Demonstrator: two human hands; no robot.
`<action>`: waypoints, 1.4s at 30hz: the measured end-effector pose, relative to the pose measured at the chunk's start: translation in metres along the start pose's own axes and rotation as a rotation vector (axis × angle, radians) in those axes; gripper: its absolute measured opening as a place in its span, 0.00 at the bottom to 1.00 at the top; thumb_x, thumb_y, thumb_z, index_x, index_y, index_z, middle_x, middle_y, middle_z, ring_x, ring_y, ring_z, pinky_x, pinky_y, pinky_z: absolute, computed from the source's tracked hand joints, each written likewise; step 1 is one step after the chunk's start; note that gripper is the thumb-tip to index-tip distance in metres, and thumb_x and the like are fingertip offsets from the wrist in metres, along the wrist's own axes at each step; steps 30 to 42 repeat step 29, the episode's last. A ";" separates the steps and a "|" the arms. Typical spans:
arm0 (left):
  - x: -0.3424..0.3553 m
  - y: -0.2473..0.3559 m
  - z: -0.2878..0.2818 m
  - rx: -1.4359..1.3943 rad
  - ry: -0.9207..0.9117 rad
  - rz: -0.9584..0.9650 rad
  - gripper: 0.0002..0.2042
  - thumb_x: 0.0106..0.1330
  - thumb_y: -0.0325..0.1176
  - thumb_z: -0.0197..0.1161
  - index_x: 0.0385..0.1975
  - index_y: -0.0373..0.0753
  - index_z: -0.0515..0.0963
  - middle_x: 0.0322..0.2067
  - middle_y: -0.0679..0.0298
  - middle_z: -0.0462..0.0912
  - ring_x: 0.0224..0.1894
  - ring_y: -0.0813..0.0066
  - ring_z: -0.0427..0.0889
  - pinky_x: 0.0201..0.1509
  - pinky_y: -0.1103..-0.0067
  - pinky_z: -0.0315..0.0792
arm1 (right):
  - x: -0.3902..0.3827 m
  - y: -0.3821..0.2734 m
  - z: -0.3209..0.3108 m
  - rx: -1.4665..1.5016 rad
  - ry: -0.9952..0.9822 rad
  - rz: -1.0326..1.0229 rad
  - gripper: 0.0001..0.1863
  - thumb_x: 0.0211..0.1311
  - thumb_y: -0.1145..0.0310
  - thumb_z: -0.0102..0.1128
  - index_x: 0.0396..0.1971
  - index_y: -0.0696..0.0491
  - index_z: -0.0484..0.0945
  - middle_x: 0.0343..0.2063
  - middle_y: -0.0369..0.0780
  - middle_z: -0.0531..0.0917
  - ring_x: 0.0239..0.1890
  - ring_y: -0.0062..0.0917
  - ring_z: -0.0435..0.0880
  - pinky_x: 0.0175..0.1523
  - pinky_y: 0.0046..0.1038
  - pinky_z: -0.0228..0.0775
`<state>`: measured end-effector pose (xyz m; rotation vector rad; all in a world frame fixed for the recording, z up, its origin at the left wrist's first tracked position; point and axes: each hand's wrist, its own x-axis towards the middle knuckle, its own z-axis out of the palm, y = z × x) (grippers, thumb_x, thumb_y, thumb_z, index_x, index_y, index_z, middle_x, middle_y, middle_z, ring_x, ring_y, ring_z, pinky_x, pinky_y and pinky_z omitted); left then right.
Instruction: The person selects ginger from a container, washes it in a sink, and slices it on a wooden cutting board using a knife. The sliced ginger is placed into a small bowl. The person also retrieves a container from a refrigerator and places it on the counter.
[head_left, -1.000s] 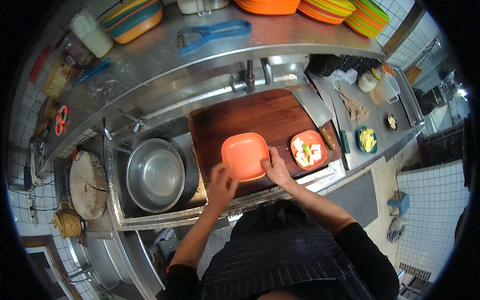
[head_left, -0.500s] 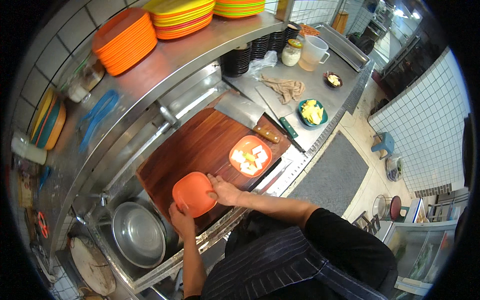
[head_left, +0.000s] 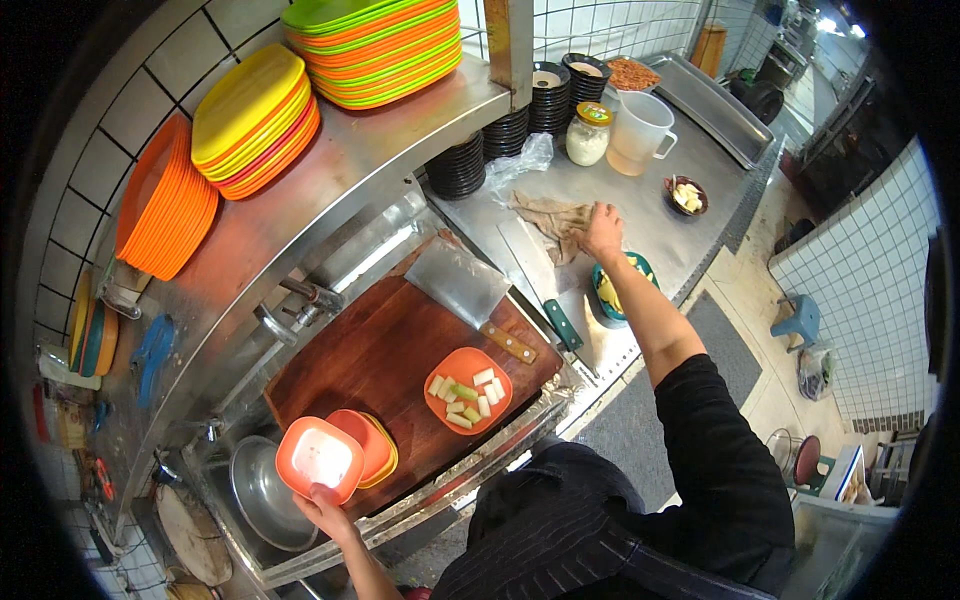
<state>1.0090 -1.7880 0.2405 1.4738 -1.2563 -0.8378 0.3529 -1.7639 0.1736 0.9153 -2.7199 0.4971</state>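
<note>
My left hand (head_left: 325,512) grips the lower edge of a shallow orange dish (head_left: 318,458), tilted so light glares off its inside. The dish overlaps a small stack of orange and yellow dishes (head_left: 378,450) at the near left of a brown wooden cutting board (head_left: 350,345). Farther right, my right hand (head_left: 602,235) closes on the edge of a crumpled brown cloth (head_left: 553,222) on the steel counter. My right forearm partly covers a teal bowl (head_left: 641,263) of yellow pieces. On the board, another orange dish (head_left: 463,362) holds white and pale-green cut pieces.
A cleaver (head_left: 458,283) lies across the board's far corner. Beside the board is a green-handled knife (head_left: 563,325). A metal basin (head_left: 270,500) sits in the sink at left. Behind the cloth stand a jar (head_left: 588,140), a plastic jug (head_left: 640,135) and black bowl stacks (head_left: 456,168).
My right hand has left the dishes and reached far right to the cloth. My left hand has lifted the top orange dish, moving it left and exposing the stack. The view has shifted.
</note>
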 end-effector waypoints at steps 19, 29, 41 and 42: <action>-0.026 0.120 0.163 -0.486 -0.254 -0.339 0.24 0.71 0.50 0.47 0.60 0.43 0.58 0.56 0.61 0.65 0.57 0.70 0.68 0.55 0.68 0.67 | 0.052 -0.077 -0.051 2.151 -0.666 0.520 0.24 0.69 0.54 0.39 0.54 0.56 0.70 0.50 0.43 0.78 0.51 0.34 0.77 0.58 0.37 0.69; 0.013 0.107 0.146 -0.249 -0.299 0.027 0.20 0.72 0.44 0.46 0.59 0.40 0.60 0.51 0.61 0.69 0.54 0.73 0.66 0.61 0.76 0.59 | -0.044 -0.205 -0.065 2.257 -0.938 0.349 0.22 0.66 0.58 0.46 0.52 0.59 0.70 0.46 0.43 0.80 0.50 0.35 0.78 0.58 0.38 0.69; 0.013 0.107 0.146 -0.249 -0.299 0.027 0.20 0.72 0.44 0.46 0.59 0.40 0.60 0.51 0.61 0.69 0.54 0.73 0.66 0.61 0.76 0.59 | -0.044 -0.205 -0.065 2.257 -0.938 0.349 0.22 0.66 0.58 0.46 0.52 0.59 0.70 0.46 0.43 0.80 0.50 0.35 0.78 0.58 0.38 0.69; 0.013 0.107 0.146 -0.249 -0.299 0.027 0.20 0.72 0.44 0.46 0.59 0.40 0.60 0.51 0.61 0.69 0.54 0.73 0.66 0.61 0.76 0.59 | -0.044 -0.205 -0.065 2.257 -0.938 0.349 0.22 0.66 0.58 0.46 0.52 0.59 0.70 0.46 0.43 0.80 0.50 0.35 0.78 0.58 0.38 0.69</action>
